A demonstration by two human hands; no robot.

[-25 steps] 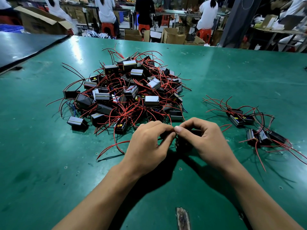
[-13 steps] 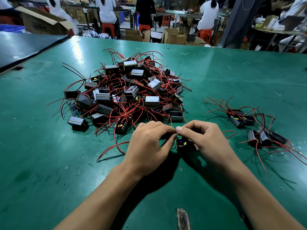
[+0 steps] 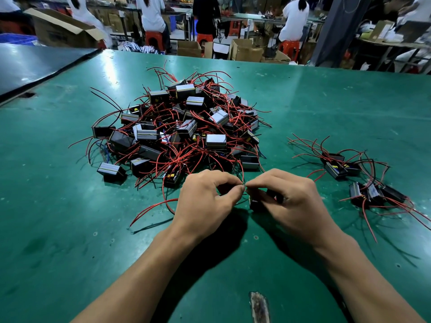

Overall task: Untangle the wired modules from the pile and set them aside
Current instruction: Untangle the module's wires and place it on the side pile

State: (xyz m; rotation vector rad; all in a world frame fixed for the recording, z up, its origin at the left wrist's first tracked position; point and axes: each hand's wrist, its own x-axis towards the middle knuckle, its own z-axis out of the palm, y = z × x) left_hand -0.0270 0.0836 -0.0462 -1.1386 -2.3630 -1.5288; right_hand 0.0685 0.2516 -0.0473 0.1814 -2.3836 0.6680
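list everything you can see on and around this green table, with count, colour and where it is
pile of black box-shaped modules with red wires: dozens, black and red, table's middle
set-aside modules: several, black with red wires, table's right, apart from the pile
held module: one, black, under the right hand
wire: one, red, at the fingertips
green table: one, foreground
dark tabletop: one, far left
cardboard boxes: several, brown, beyond the far edge
red stools: at least three, background
people: several, mostly white tops, background benches
left hand: pinches the wire
right hand: holds the held module
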